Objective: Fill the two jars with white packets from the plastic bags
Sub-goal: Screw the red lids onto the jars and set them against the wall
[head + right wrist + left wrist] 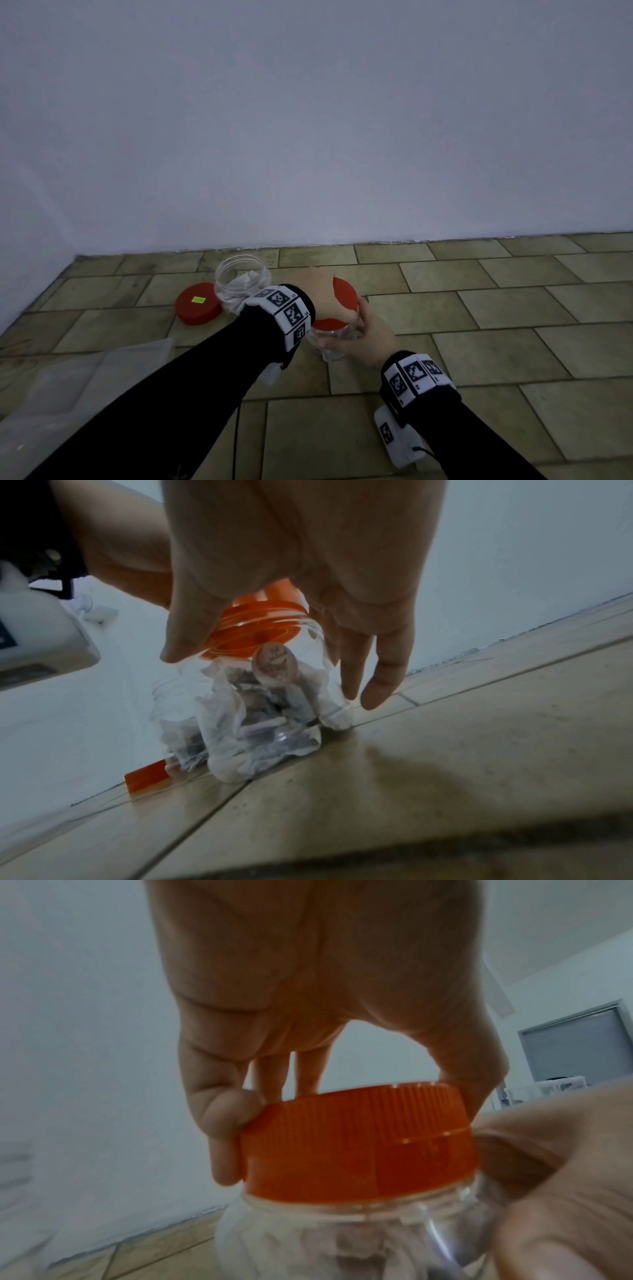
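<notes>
The near jar (337,342) stands upright on the tiled floor (513,308), its long axis vertical and its mouth up under the red lid (346,298); the left hand (322,291) curls its fingers (222,1110) round the ribbed edge of this lid, while the right hand (366,337) is wrapped on the clear body below. White packets (260,710) fill it, but the hands hide much of the jar, so I cannot tell whether the lid sits fully down. Behind stands the second jar (241,281), open and upright with a few packets, its own lid (198,303) flat on the floor just beside it, and a plastic bag (78,377) at the left is cut off and dim.
</notes>
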